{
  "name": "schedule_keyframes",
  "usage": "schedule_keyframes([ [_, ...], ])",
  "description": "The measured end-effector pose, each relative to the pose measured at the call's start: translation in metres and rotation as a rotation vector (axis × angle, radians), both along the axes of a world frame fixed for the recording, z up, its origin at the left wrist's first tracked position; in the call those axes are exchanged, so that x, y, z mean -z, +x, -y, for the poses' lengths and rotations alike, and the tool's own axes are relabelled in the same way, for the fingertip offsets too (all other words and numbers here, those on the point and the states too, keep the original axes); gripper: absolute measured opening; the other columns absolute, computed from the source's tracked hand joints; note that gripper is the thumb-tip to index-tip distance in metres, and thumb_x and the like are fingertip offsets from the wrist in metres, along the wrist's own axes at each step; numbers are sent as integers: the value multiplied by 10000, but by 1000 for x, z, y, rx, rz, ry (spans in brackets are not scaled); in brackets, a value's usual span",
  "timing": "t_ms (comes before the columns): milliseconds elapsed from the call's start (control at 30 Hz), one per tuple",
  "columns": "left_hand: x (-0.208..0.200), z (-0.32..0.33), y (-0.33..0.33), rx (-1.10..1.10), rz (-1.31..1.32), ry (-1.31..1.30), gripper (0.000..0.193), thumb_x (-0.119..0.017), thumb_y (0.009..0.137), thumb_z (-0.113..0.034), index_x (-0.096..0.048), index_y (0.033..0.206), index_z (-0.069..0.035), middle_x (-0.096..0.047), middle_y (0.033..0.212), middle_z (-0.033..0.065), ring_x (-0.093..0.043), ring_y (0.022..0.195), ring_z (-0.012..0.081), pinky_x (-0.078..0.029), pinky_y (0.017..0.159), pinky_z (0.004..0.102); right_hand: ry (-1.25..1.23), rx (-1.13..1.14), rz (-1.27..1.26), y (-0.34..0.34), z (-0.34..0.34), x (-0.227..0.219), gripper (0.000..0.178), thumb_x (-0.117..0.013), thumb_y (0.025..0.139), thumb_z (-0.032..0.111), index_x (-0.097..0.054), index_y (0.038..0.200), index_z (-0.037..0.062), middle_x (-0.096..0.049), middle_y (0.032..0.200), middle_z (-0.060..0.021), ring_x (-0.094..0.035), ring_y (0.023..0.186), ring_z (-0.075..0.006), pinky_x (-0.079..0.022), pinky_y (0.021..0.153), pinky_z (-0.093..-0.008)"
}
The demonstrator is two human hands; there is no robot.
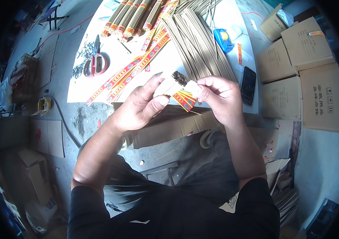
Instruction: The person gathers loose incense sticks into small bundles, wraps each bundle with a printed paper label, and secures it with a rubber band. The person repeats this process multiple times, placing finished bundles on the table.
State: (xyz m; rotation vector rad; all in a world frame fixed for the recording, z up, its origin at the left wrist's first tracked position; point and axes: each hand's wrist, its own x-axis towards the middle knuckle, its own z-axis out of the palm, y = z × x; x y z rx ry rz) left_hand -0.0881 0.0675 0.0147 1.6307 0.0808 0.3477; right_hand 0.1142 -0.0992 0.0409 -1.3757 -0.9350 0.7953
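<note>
Just past the table's near edge I hold a small bundle of brown incense sticks, its dark uneven end pointing up toward me. A pale paper strip lies around its side. My left hand grips bundle and strip between thumb and fingers. On the other side, my right hand pinches the strip's end between thumb and forefinger. Red-and-yellow paper bands show just below the bundle. The bundle's lower part is hidden by the hands.
On the white table lie red-handled scissors, more printed bands, loose incense sticks, banded bundles, a blue tape dispenser and a phone. An open carton stands below the edge; cartons are stacked at right.
</note>
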Motion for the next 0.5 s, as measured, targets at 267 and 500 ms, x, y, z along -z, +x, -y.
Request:
schedule_keyframes([
  [267,2,-1,0,-39,-13,55,526,-571,1083,-204,-399,1543,-16,-672,1157,114,-633,930,165,-509,864,303,10,-10,85,0,3,0,156,-711,973,39,-713,1086,-69,-756,924,-67,-674,815,-60,-548,732,-237],
  [500,-9,-4,3,-62,-134,41,496,-552,1093,-223,-429,1529,-21,-711,1149,118,-669,993,167,-513,906,313,114,-59,240,-3,6,-7,135,-654,959,-32,-719,1076,-50,-759,914,-77,-703,817,-98,-556,730,-256],
])
